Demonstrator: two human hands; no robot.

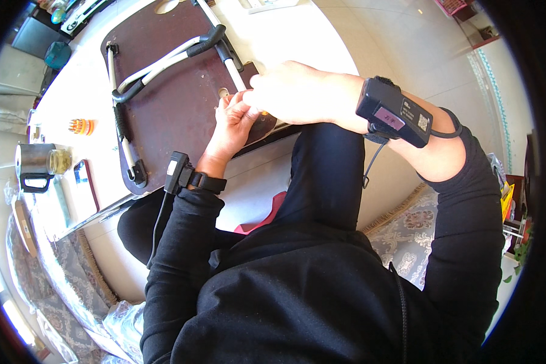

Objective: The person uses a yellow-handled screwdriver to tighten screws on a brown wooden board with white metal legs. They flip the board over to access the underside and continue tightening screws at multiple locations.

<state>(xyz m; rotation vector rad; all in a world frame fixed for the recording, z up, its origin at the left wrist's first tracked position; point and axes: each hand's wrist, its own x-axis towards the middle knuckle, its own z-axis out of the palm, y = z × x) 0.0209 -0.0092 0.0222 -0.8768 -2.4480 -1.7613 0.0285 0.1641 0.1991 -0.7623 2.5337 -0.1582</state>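
A dark brown folding lap table (182, 115) lies upside down on the white table, its white tube legs (230, 73) facing up. Over its near right corner, my two hands meet at the lower end of the right tube. My left hand (230, 124) is closed in a pinch there; what sits between its fingertips is too small to make out. Beside it my right hand (285, 91) is curled, its fingers mostly hidden behind the back of the hand. A small yellow-orange bit shows below the right hand, its kind unclear.
On the white table's left stand an orange ribbed holder (80, 126), a steel pot with a black handle (35, 164), a glass jar (59, 161) and a phone (85, 185). The white table's near edge runs just above my knees. Patterned seat covers (406, 242) lie on both sides.
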